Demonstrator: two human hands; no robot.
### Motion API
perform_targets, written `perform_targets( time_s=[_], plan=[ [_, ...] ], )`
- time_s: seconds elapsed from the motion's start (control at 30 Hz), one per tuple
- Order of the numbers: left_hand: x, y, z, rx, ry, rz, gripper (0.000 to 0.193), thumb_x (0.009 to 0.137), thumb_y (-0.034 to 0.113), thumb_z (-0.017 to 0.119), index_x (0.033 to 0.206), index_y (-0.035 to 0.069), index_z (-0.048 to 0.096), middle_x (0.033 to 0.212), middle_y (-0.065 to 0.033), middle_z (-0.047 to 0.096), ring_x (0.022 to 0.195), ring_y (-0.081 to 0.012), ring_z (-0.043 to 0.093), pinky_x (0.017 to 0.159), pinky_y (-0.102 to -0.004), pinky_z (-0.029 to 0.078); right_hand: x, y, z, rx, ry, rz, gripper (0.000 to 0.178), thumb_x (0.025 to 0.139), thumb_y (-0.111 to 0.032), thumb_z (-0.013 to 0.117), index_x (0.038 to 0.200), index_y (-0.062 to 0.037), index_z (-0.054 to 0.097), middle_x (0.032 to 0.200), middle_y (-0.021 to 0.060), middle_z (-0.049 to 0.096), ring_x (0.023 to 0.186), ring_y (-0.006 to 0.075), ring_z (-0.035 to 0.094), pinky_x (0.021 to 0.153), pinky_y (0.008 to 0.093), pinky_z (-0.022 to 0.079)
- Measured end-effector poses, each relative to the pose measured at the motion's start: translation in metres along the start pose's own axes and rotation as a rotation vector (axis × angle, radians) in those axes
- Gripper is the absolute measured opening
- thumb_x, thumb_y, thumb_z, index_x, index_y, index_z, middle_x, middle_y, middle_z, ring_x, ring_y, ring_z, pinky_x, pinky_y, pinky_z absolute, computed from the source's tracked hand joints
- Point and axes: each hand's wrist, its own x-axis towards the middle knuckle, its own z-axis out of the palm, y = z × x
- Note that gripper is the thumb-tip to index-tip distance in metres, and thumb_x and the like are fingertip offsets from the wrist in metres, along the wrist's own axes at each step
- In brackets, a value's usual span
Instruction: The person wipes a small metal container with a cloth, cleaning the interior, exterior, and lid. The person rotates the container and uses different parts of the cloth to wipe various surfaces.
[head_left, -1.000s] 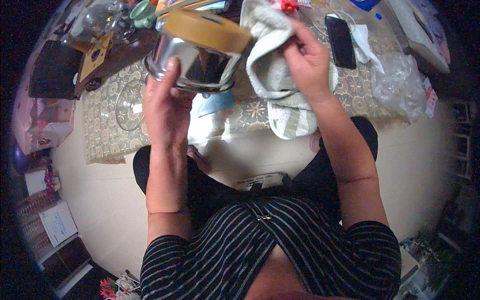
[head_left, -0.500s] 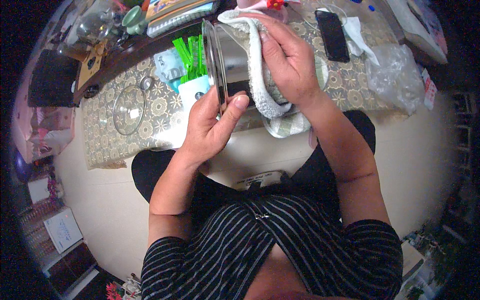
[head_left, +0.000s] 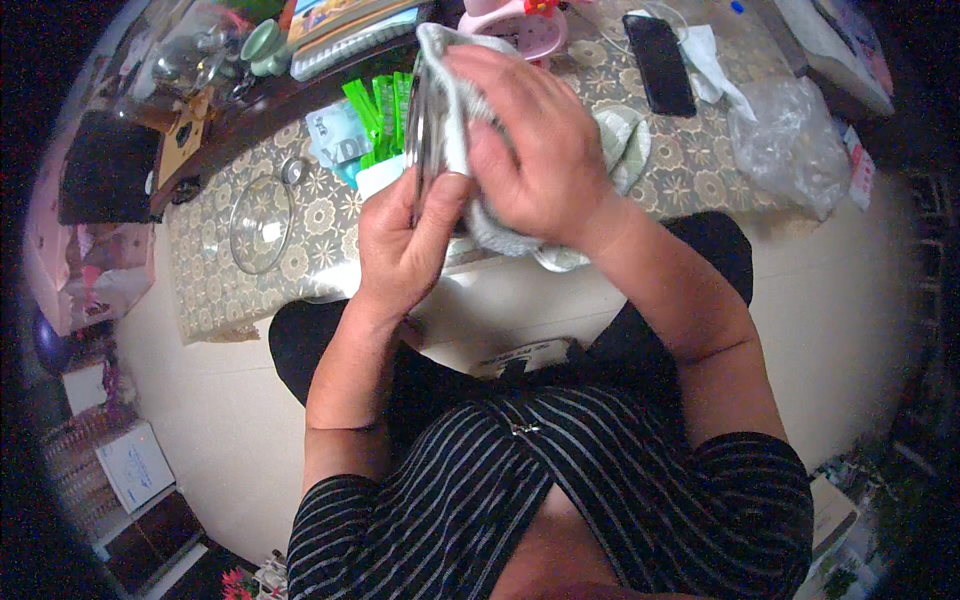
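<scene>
A shiny round metal vessel is held on its side over the table, its rim toward the left. My left hand grips the near part of that rim, thumb on the right side. With my right hand I press a white terry cloth against the vessel, fingers bent over the fabric. Cloth and hand cover most of the vessel's body. A clear round glass piece with a rim, like a lid, lies on the table to the left, and a small round metal-rimmed piece sits beside it.
Green stick packets and a pale blue packet lie beyond my left hand. A green-white cloth, a black phone and a crumpled plastic bag are to the right. Books and a pink stand are at the back.
My right hand has moved left with the terry cloth, from the vessel's far right part to near its rim. My left hand has shifted slightly left, still gripping the rim.
</scene>
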Motion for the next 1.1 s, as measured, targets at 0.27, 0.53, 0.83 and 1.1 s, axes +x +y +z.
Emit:
perform_targets(
  time_s=[0.27, 0.53, 0.83, 1.1],
  plan=[
    [0.0, 0.002, 0.008, 0.047, -0.037, 0.074, 0.026, 0.1, 0.022, 0.056, 0.094, -0.001, 0.065, 0.07, -0.0029, 0.06, 0.064, -0.0087, 0.053, 0.058, -0.0275, 0.044, 0.018, 0.056, -0.019, 0.383, -0.258, 0.239, 0.03, 0.096, -0.022, 0.05, 0.11, -0.0003, 0.064, 0.098, 0.0186, 0.068, 0.092, 0.0337, 0.067, 0.081, 0.0414, 0.052],
    [0.009, 0.001, 0.011, -0.338, 0.242, -0.32, 0.034, 0.103, 0.033, 0.051, 0.104, 0.002, 0.065, 0.086, 0.0014, 0.064, 0.076, -0.0033, 0.053, 0.066, -0.0201, 0.044, -0.005, -0.018, 0.0, -0.158, -0.182, -0.052, 0.048, 0.084, -0.017, 0.062, 0.129, -0.0022, 0.054, 0.13, 0.0155, 0.057, 0.118, 0.0303, 0.056, 0.102, 0.0432, 0.042],
    [0.012, -0.001, -0.006, -0.131, 0.3, -0.394, 0.043, 0.102, 0.04, 0.048, 0.099, 0.001, 0.066, 0.086, -0.0006, 0.061, 0.074, -0.0069, 0.053, 0.063, -0.0237, 0.042, -0.01, -0.017, 0.013, -0.147, -0.159, -0.09, 0.056, 0.082, -0.018, 0.063, 0.135, -0.0035, 0.05, 0.139, 0.0147, 0.05, 0.128, 0.0307, 0.048, 0.11, 0.0485, 0.033],
    [0.001, 0.0, 0.008, -0.324, 0.314, -0.188, 0.029, 0.099, 0.03, 0.058, 0.101, 0.002, 0.067, 0.083, 0.0008, 0.061, 0.073, -0.0053, 0.052, 0.065, -0.0218, 0.041, 0.008, 0.035, 0.002, 0.446, -0.063, 0.482, 0.027, 0.091, -0.018, 0.057, 0.111, -0.001, 0.056, 0.097, 0.0177, 0.064, 0.085, 0.0292, 0.064, 0.081, 0.0396, 0.048]
  ],
)
